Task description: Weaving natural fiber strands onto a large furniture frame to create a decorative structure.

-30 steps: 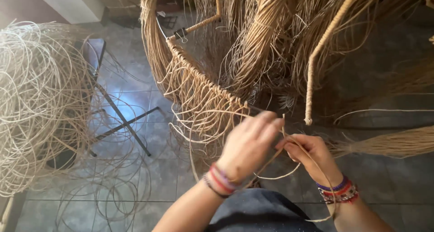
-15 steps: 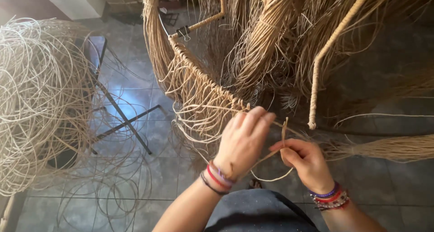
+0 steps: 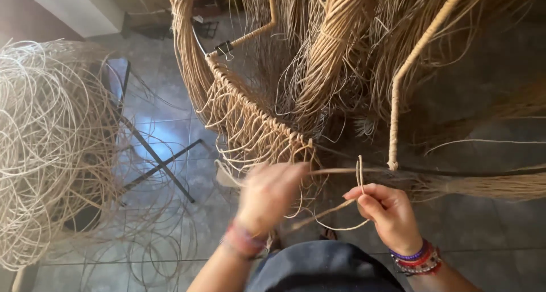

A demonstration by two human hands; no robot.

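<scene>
Head view, single frame. Right hand [image 3: 392,215], lower right of centre, pinches a folded loop of rattan strand [image 3: 359,178] between thumb and fingers; the loop stands up just above the fingertips, its tails running left and down. Left hand [image 3: 267,196], lower centre, is motion-blurred; it lies along the same strand near the fringed edge, but whether it grips cannot be told. The strand sits just below the wrapped frame rim [image 3: 256,115], which curves from upper centre down to mid-frame, loose ends hanging off it. Risk, as judged: the thin strand could kink or slip from the pinch if pulled hard, and the hanging ends could snag the loop. A black binder clip [image 3: 224,47] holds the rim at top. Surface: grey tiled floor [image 3: 170,138], glossy, reflecting light. Left of frame: a large loose coil of rattan [image 3: 51,149] over a dark metal stand [image 3: 153,155].
</scene>
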